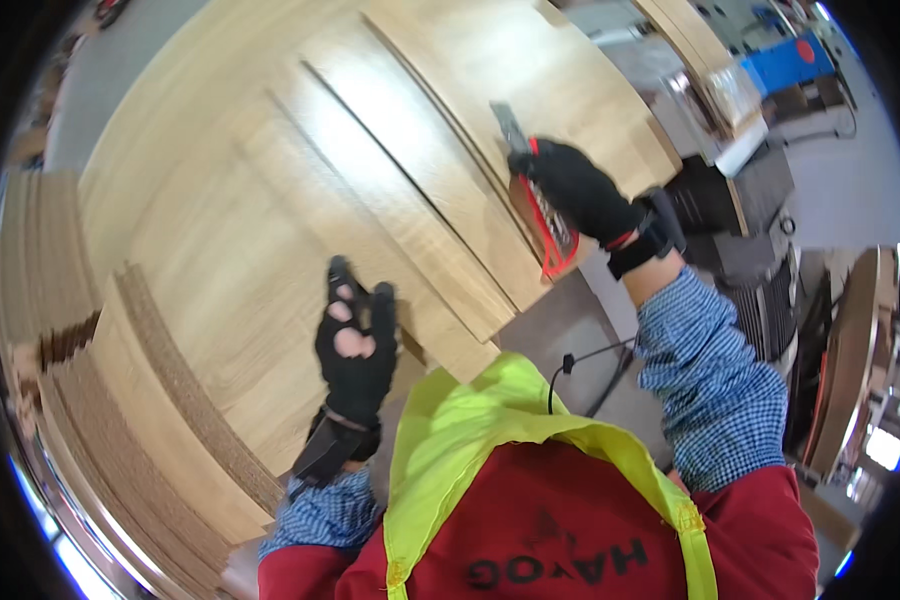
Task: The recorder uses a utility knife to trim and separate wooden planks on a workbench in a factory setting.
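My right hand [580,195], in a black glove, is closed around a flat-bladed hand tool [510,128]. Its grey metal blade points away from me over the boards, and a red-edged handle comes out below my palm. My left hand [355,345], in a black glove with skin showing through gaps, has its fingers apart and holds nothing. It is over or against the light wood-grain boards [240,215]; contact cannot be made out. Between my hands lie narrow wood-grain strips [410,240], side by side with dark gaps between them. A wider panel [570,90] lies farther right.
Stacked boards with brown particleboard edges [120,450] stand at the left, with another stack [45,250] beyond. A blue box [788,65] and clear plastic wrap [732,95] are at the far right. A black cable [600,352] runs beside my yellow-green vest.
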`<state>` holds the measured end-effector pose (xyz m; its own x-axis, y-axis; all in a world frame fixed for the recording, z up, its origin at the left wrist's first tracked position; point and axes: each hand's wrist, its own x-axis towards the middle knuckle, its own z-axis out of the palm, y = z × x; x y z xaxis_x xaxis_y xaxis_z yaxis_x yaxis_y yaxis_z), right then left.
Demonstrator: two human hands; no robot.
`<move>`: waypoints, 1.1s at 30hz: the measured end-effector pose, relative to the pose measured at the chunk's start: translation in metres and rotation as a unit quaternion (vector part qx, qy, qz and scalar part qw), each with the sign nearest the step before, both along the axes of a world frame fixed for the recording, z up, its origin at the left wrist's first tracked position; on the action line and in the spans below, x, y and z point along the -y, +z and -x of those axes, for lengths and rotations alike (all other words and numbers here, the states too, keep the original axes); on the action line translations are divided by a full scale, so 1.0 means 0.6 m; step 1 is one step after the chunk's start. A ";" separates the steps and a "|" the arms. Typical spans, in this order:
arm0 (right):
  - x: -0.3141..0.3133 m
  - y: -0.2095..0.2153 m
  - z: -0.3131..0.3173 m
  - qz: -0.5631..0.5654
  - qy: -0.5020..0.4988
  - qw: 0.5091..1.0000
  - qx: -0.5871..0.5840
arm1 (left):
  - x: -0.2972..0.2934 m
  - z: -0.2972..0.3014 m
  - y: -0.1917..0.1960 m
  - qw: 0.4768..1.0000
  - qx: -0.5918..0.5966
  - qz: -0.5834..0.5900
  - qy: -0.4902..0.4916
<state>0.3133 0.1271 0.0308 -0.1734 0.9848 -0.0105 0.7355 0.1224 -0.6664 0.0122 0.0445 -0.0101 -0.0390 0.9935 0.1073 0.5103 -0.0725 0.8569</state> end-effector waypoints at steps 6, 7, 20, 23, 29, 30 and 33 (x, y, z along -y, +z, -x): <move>0.088 -0.005 0.101 -0.046 -0.056 0.997 -0.028 | 0.012 -0.029 0.028 0.994 0.026 0.081 0.066; 0.113 0.005 0.116 0.018 -0.056 0.988 -0.142 | 0.036 -0.012 0.003 0.994 0.023 0.070 0.081; 0.298 -0.004 0.087 0.148 -0.107 0.966 -0.182 | 0.282 0.047 0.024 0.927 0.303 0.186 0.124; 0.307 -0.035 0.069 0.195 -0.054 0.958 -0.205 | 0.300 0.062 0.008 0.928 0.281 0.234 0.072; 0.311 -0.059 0.071 0.288 -0.107 0.871 -0.383 | 0.246 -0.020 -0.007 0.807 0.472 0.351 0.060; 0.308 -0.056 0.070 0.311 -0.104 0.855 -0.402 | 0.243 -0.021 -0.007 0.809 0.498 0.310 0.038; 0.317 -0.039 0.084 0.247 -0.071 0.894 -0.368 | 0.257 -0.015 -0.008 0.851 0.454 0.261 0.047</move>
